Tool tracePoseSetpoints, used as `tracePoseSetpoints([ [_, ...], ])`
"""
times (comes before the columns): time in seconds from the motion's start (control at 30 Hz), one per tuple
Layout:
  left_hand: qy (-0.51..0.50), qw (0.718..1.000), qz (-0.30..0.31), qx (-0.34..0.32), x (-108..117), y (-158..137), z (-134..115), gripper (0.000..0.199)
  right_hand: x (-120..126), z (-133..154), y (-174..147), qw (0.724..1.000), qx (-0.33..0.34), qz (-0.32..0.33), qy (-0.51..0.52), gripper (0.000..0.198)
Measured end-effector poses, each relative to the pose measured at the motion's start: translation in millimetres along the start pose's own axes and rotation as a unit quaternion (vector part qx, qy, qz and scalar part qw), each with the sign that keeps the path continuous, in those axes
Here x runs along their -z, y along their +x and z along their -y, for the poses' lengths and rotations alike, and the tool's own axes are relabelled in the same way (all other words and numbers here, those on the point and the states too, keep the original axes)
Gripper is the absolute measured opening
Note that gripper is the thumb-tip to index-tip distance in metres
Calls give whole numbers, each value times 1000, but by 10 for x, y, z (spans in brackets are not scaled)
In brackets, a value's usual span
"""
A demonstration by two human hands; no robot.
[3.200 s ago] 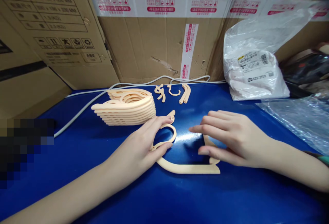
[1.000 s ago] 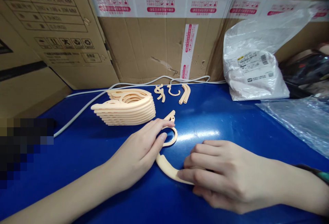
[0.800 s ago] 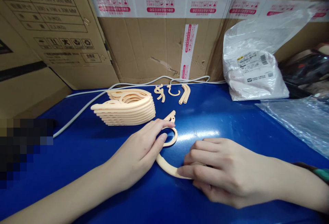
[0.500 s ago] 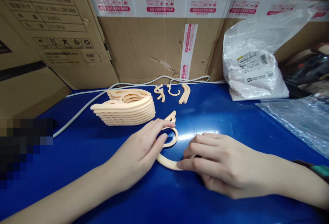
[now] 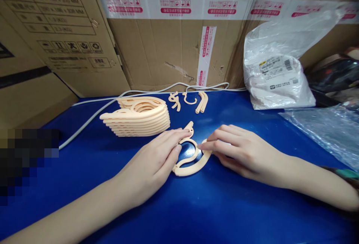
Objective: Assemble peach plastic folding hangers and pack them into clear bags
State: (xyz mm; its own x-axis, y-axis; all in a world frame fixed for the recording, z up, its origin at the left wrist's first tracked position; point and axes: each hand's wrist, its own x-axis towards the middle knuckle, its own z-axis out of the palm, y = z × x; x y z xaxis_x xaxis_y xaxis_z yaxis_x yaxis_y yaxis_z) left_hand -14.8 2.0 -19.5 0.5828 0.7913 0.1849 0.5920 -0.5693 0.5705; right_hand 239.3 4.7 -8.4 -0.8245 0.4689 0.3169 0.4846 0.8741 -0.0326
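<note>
A cream plastic folding hanger point(image 5: 193, 167) lies on the blue table between my hands, its curved hook and one bowed arm showing. My left hand point(image 5: 155, 161) covers its left side, fingers closed over it near the top. With bent fingers, my right hand point(image 5: 235, 148) grips the far end of the bowed arm, close beside the hook's curve. Part of the hanger is hidden under both hands. Behind my left hand stands a neat stack of folded hangers point(image 5: 137, 119).
Loose cream hanger pieces lie at the back: a small cluster point(image 5: 175, 101), a hook point(image 5: 191, 101) and some curved arms point(image 5: 201, 102). A grey cable point(image 5: 92, 123) runs behind them. Cardboard boxes point(image 5: 168, 49) wall the back and left; a white plastic bag point(image 5: 276, 76) stands right.
My right hand has moved away from me, swinging the bowed arm up toward the hook. The left hand stays nearly in place on the hanger.
</note>
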Motion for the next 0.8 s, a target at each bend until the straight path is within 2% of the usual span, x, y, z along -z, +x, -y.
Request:
tracePoseSetpoints([
  [0.23,-13,1000,-10,9,0,7,-3,38,20,43,16,999,-33,-25,15,26],
  [0.4,-24,1000,-7,12,22,1,-29,37,16,56,-6,997,-56,-8,53,27],
  [0.6,-18,1000,-11,-20,34,8,21,37,13,58,-1,995,-71,9,69,25],
  [0.8,8,998,-35,-58,-10,30,92,35,20,47,9,997,-72,-13,37,25],
])
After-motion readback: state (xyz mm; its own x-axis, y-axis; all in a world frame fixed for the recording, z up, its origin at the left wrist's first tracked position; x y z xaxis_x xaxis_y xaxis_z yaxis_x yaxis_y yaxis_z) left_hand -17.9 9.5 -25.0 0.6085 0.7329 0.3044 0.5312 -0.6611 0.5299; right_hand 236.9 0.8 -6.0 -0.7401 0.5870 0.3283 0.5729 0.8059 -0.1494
